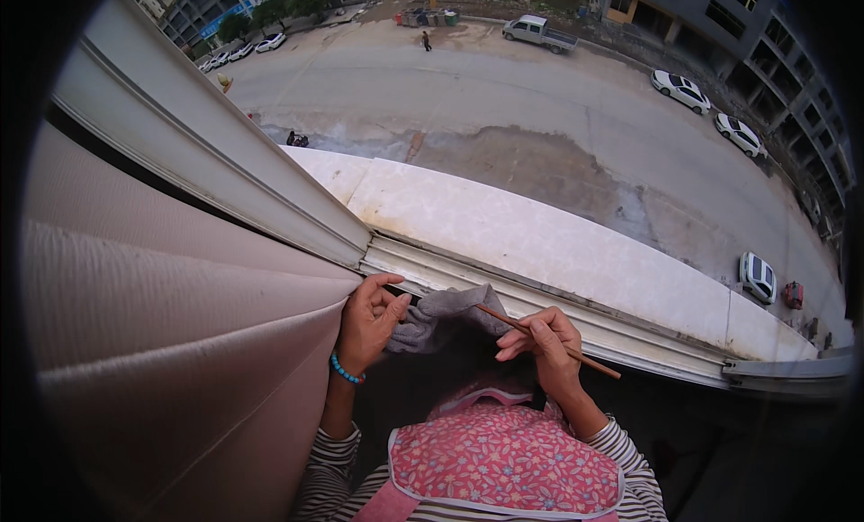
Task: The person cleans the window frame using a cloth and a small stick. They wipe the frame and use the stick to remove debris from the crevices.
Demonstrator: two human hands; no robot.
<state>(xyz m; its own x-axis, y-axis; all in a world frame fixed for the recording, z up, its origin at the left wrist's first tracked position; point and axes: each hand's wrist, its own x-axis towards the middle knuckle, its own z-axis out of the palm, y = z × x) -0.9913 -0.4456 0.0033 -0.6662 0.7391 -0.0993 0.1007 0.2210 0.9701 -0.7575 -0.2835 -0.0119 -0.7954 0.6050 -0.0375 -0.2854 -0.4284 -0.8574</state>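
Note:
My right hand (550, 346) grips a thin wooden stick (597, 367), like a chopstick, between thumb and fingers. The stick's far end meets a grey cloth (449, 313), which droops in folds between my hands at the inner edge of the window track (540, 292). My left hand (374, 313), with a blue bead bracelet at the wrist, is at the cloth's left end, beside the gathered edge of a pinkish-beige curtain (202, 299). Its thumb and forefinger are apart; whether the other fingers hold the cloth or the curtain does not show.
An upright window frame (223, 157) rises at the left. Outside the track runs a pale stone ledge (513, 232), with a street far below. Parked cars, a pickup truck (538, 33) and a walking person (426, 41) are down there. A pink floral apron (506, 454) covers my front.

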